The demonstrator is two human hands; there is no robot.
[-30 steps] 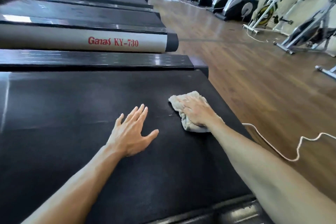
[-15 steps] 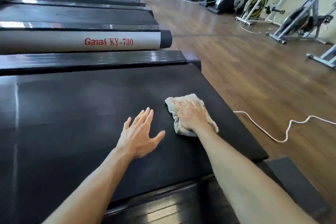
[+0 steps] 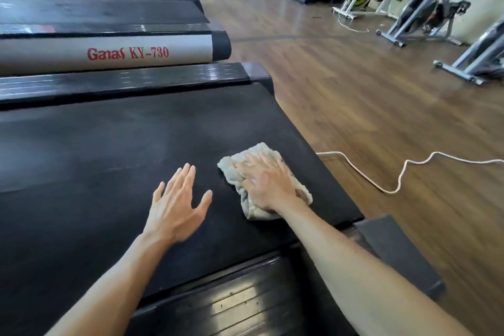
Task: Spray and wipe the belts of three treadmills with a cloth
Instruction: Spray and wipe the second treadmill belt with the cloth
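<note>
Commercial gym floor. Row of treadmills, nearest black belt [image 3: 114, 161] at front; next one beyond it has a grey side rail [image 3: 109, 54] lettered "Ganas KY-730". Across the wood floor [image 3: 341, 84] from the belt, exercise bikes [image 3: 425, 11] line the wall. White cable [image 3: 395, 180] on the floor beside the belt.

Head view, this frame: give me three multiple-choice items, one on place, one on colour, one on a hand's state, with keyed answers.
1. Where does the cloth lie?
A. on the floor
B. on the treadmill belt, near its right edge
C. on an exercise bike

2. What colour is the lettering on the next treadmill's side rail?
A. red
B. blue
C. green

3. How is the left hand?
A. gripping the cloth
B. fisted
C. fingers straight and spread

Answers: B, the right hand presses it onto the belt; A, red print on grey; C, nothing is held.
</note>
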